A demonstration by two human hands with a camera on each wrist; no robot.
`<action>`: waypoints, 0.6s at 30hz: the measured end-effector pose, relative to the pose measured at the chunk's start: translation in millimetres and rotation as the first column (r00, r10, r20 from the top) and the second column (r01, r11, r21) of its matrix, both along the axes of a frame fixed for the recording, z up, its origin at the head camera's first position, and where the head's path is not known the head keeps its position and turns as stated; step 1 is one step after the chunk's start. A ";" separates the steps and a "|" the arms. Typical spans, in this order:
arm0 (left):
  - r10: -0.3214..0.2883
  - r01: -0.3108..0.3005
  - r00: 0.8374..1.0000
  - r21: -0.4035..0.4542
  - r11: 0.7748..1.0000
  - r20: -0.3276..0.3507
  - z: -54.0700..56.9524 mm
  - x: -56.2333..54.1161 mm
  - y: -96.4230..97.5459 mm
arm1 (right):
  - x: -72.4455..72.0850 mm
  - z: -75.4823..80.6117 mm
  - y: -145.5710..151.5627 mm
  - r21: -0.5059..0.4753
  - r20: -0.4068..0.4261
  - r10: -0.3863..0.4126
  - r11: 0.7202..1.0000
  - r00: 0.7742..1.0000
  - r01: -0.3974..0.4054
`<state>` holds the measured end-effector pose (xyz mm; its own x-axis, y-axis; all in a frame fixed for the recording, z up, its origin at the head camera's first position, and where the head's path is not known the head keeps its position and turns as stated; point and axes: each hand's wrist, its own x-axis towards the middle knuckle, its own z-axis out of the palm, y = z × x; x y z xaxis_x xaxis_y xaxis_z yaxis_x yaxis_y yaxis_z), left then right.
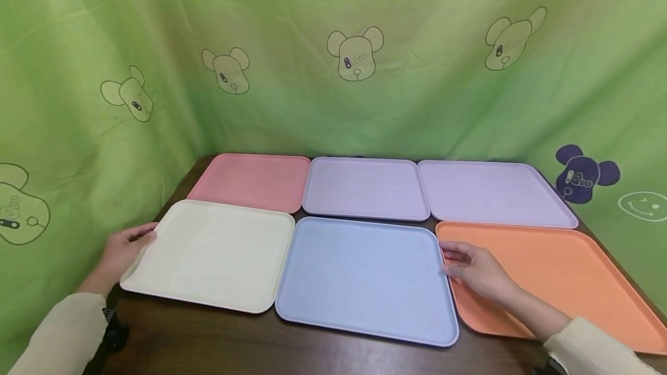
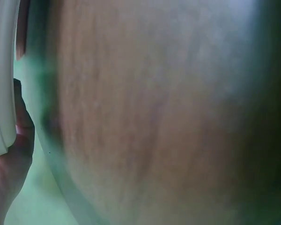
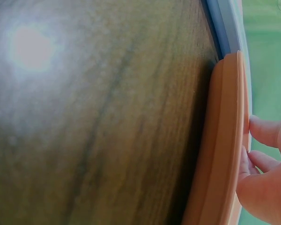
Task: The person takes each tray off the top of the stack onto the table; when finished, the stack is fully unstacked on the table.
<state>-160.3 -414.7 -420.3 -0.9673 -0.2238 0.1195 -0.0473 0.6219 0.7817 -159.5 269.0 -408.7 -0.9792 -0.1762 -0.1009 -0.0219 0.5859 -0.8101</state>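
Observation:
My left hand [image 1: 124,250] touches the left rim of a cream-white rectangular tray [image 1: 219,253] at the front left. In the left wrist view that hand [image 2: 18,154] shows behind the tray's edge [image 2: 2,93]; part of its fingers is hidden. A light blue tray [image 1: 365,279] lies beside the white one. Over the left edge of an orange tray [image 1: 531,276], my right hand [image 1: 479,271] has its fingertips and thumb at the blue tray's right rim. The right wrist view shows the same hand [image 3: 267,173] above the orange rim [image 3: 220,140], fingers loosely bent.
Behind stand a pink tray [image 1: 255,181], a lilac tray [image 1: 365,187] and another lilac tray [image 1: 495,192], side by side. All lie on a dark wooden table [image 1: 219,337]. A green curtain [image 1: 292,109] with bear prints surrounds the table's back and sides.

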 end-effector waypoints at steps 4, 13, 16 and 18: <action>-0.002 0.002 0.999 -0.003 1.000 0.033 -1.4 -2.2 -0.9 | -0.4 -0.4 0.4 -0.003 -0.017 0.006 1.000 1.000 -0.006; -0.012 0.015 0.993 -0.020 1.000 0.117 -0.9 -3.3 -0.8 | 0.1 0.0 -0.2 0.001 -0.008 -0.003 1.000 1.000 0.003; -0.012 0.017 0.993 -0.041 0.999 0.116 -2.4 -3.6 -1.9 | 0.8 0.1 -0.7 -0.003 -0.007 -0.005 1.000 1.000 0.005; -0.011 0.017 0.994 -0.053 0.998 0.111 -3.8 -2.9 -2.1 | 1.1 -0.1 -0.7 -0.002 -0.007 -0.003 1.000 1.000 0.003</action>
